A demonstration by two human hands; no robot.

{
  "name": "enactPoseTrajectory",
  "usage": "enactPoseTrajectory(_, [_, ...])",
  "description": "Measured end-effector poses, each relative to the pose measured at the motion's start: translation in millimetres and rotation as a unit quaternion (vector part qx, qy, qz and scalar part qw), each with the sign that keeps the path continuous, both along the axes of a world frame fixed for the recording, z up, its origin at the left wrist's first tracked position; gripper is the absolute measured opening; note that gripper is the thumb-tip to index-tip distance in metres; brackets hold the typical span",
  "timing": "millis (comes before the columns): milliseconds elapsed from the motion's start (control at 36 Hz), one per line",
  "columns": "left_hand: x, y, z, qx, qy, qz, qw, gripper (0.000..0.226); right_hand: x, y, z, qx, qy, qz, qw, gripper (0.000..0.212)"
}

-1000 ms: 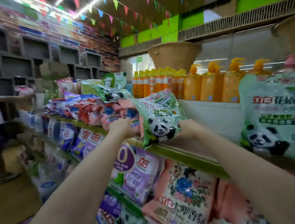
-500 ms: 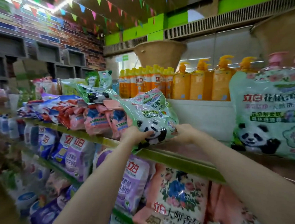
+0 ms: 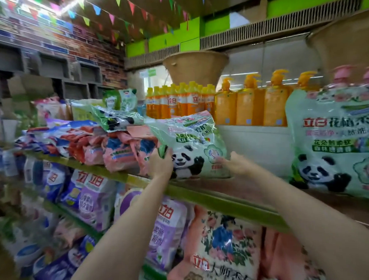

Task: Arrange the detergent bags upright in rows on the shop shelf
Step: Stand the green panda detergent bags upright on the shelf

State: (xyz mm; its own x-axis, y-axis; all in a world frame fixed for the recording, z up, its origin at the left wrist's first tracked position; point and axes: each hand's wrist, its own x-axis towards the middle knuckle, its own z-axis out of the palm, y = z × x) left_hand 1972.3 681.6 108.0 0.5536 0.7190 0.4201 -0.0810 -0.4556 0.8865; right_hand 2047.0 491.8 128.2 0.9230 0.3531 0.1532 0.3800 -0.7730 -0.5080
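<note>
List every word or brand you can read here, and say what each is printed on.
"立白": large panda bag at right, followed by "花植柔".
"立白": orange bottles.
"立白": purple bags on the lower shelf.
"立白 大师香氛": pink floral bag.
Held panda bag, between left hand and right hand: print too crinkled to read.
Small print everywhere: blurred.

Shiny, crinkly plastic on the green panda bag (image 3: 192, 148), with bright glints of light across it. Same glossy plastic on the bigger panda bag (image 3: 336, 146) and on the pink flower bag (image 3: 222, 248) below. Smooth, hard plastic on the orange pump bottles (image 3: 252, 105), a bit shiny. Smooth green painted edge on the shelf (image 3: 213, 199), maybe metal. Rough, woven, matt look on the tan basket (image 3: 195, 65) up top. Rough brick on the back wall (image 3: 80, 45).
</note>
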Motion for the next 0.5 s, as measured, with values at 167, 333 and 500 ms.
enactPoseTrajectory(167, [-10,17,6,-0.050,-0.084,-0.047,0.994,0.034,-5,-8,9,0.227,0.098,0.075,0.966,0.131])
enactPoseTrajectory(333, [-4,12,27,-0.046,-0.085,-0.133,0.986,0.034,-7,-38,25,0.208,0.153,0.122,0.958,0.035])
enactPoseTrajectory(500, [13,-40,33,0.000,-0.062,-0.207,0.976,0.024,-19,-92,21,0.245,0.119,0.051,0.961,0.061])
